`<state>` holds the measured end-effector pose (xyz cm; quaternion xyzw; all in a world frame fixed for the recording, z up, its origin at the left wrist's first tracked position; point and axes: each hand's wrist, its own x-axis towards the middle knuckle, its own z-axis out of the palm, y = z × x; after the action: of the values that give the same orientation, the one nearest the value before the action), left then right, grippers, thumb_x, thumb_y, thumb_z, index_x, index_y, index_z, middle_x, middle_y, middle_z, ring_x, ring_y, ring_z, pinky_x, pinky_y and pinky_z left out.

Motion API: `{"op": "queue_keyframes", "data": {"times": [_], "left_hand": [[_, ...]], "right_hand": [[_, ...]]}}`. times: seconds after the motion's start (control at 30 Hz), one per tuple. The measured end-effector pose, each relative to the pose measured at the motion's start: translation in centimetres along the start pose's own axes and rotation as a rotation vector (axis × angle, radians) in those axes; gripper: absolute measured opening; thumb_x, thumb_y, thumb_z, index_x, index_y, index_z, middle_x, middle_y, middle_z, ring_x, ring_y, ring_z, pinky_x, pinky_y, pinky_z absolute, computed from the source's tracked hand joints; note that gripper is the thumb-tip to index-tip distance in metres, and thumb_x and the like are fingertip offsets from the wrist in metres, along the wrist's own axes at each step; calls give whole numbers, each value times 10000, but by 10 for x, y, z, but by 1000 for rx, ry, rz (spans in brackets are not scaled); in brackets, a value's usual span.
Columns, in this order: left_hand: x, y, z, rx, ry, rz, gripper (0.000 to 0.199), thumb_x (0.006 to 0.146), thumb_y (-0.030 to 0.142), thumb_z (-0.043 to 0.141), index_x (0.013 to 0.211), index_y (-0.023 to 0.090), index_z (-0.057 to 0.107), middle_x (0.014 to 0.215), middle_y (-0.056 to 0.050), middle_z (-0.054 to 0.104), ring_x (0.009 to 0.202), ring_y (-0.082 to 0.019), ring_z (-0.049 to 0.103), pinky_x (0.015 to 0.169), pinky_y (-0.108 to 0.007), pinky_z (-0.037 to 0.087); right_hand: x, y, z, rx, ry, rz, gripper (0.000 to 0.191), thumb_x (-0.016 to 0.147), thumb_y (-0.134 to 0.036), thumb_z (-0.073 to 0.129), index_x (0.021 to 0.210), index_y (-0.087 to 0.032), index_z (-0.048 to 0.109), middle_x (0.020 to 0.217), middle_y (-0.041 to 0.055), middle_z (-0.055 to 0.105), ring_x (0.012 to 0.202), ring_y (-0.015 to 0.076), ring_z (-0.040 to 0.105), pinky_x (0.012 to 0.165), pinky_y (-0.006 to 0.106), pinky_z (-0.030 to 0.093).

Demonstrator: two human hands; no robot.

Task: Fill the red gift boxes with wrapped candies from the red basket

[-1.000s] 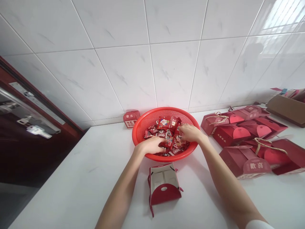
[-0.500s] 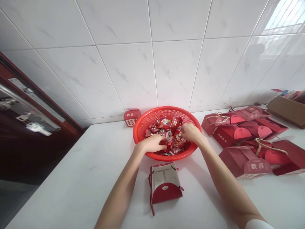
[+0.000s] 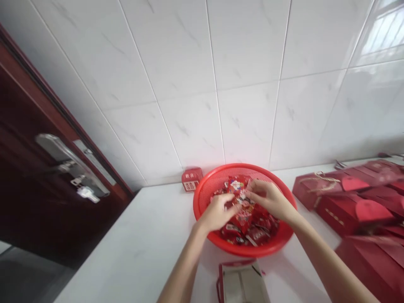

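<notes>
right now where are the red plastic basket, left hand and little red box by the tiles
red plastic basket (image 3: pixel 243 251), head view, front rim
left hand (image 3: pixel 216 213), head view, back of hand
little red box (image 3: pixel 192 179), head view, front face

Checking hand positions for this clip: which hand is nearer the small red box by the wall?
The left hand is nearer, over the left side of the red plastic basket, just inside the rim from the small red box. The right hand is farther away, over the basket's right side.
</notes>
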<state>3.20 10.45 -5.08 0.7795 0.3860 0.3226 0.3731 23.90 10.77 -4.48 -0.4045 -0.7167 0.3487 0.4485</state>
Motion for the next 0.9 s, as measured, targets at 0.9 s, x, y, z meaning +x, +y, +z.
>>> {"op": "queue_keyframes", "data": {"times": [0.9], "left_hand": [[-2,3,-11,-517,47,-87,366,794,395,795,1084,173,776,1086,-75,776,1032,-299,707,952,-405,550]], "right_hand": [[-2,-11,1,259,-73,160,409,830,-590,685,829,-181,690,817,45,694,815,220,650,751,328,530]]}}
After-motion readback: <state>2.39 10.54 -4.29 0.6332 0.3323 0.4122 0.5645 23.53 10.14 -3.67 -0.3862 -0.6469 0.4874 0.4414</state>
